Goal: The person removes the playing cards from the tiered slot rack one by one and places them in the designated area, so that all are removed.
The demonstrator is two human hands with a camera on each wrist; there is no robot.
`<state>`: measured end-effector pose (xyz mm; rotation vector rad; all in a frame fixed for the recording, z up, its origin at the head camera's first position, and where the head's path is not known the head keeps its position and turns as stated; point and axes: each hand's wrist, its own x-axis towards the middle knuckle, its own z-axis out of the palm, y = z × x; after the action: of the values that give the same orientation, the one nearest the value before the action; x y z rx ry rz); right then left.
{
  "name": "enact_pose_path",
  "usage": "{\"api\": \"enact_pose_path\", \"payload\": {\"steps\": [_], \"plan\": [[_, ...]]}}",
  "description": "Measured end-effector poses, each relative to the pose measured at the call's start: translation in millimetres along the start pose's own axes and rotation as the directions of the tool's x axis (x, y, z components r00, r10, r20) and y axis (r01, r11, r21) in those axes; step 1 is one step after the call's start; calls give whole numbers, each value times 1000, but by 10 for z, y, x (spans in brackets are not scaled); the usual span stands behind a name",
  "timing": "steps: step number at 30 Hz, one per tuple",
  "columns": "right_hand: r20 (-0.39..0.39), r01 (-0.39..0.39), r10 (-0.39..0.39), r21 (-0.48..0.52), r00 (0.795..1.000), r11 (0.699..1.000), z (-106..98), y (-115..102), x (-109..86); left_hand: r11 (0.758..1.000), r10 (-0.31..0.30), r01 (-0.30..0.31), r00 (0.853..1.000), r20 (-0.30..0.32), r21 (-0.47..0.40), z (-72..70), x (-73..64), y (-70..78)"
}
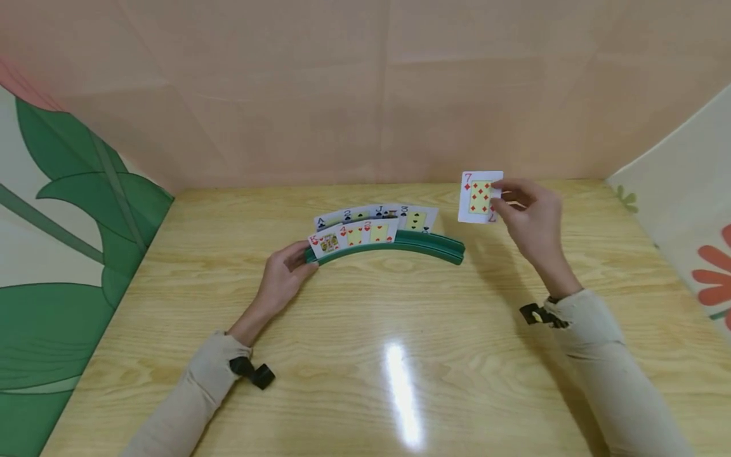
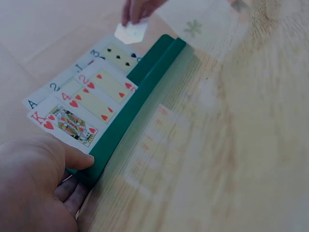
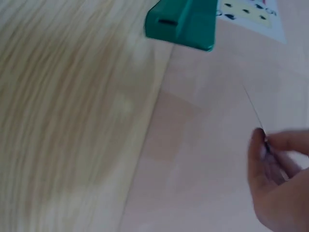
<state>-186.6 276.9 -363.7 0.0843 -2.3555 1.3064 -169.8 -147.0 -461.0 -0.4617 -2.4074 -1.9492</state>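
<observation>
A curved green playing card holder (image 1: 432,244) stands on the table with two rows of cards. Its front row shows a king of hearts (image 2: 72,126), a four of hearts (image 1: 355,234) and a two of hearts (image 1: 379,232). Behind them stand several spades, with an ace (image 1: 322,222) at the left and a jack (image 1: 379,210) further right. My left hand (image 1: 282,277) grips the holder's left end, thumb on its front side. To the right of the holder, my right hand (image 1: 533,216) pinches a seven of diamonds (image 1: 480,198) by its right edge, held up above the table.
The wooden table (image 1: 320,355) reaches back to a plain pinkish backdrop (image 1: 285,95). Panels with a leaf print (image 1: 74,254) and a flower print (image 1: 711,273) stand at the sides. Both sleeves carry a small black strap at the wrist.
</observation>
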Motion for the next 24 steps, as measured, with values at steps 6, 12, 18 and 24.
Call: {"api": "enact_pose_path", "payload": {"steps": [6,12,18,24], "plan": [[231,-117,131,-74,964,990,-1,141,40,1000,8,-8,1000,1,4,0,7,3],[293,-102,125,-94,948,990,5,262,53,1000,5,-5,1000,-1,10,11,0,-21],[351,-63,138,-216,926,974,5,358,70,1000,14,-14,1000,-2,14,13,9,-35],[450,-20,186,-348,874,937,10,407,64,1000,-1,1,1000,-6,13,4,8,-27]]}}
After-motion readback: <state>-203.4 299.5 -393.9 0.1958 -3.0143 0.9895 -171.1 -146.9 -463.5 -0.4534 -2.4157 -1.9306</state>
